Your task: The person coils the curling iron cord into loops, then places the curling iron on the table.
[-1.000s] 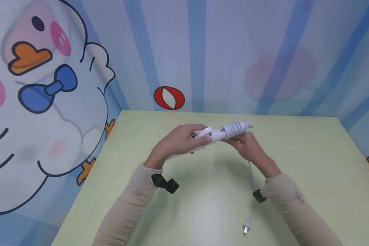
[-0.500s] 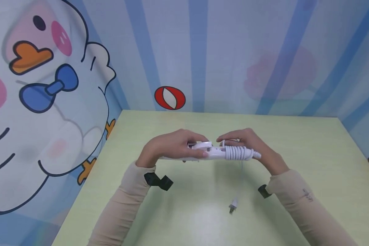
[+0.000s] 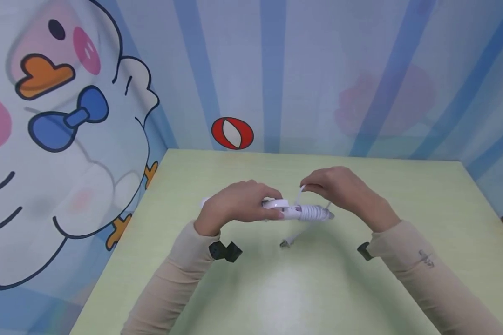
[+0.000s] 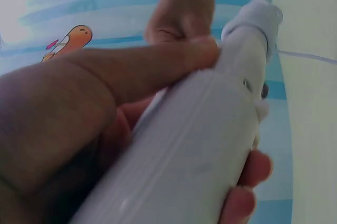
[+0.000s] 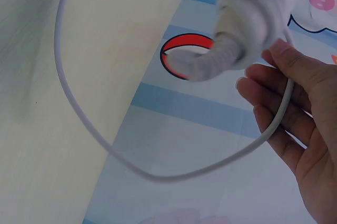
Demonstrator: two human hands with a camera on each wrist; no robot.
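Observation:
My left hand (image 3: 239, 202) grips a white curling iron (image 3: 292, 213) above the table, roughly level. In the left wrist view the thumb lies along the upper side of its white body (image 4: 179, 145), and fingertips show on the far side. White cord is wound in several turns (image 3: 313, 213) round its right end. My right hand (image 3: 343, 190) pinches a stretch of the cord (image 3: 300, 193) just above those turns. The right wrist view shows loose cord (image 5: 163, 178) hanging in a wide loop past the curling iron's bent cord sleeve (image 5: 210, 61). The plug (image 3: 287, 243) dangles below the turns.
The pale yellow-green table (image 3: 272, 298) lies under both hands. A striped blue backdrop (image 3: 318, 83) rises behind its far edge, with a printed white duck (image 3: 67, 186) on the left. Black camera mounts (image 3: 226, 251) sit at the wrists.
The curling iron has swung from tilted to about level and come lower. My right hand has passed from below it to above its right end, drawing the cord. The plug has swung left and upward.

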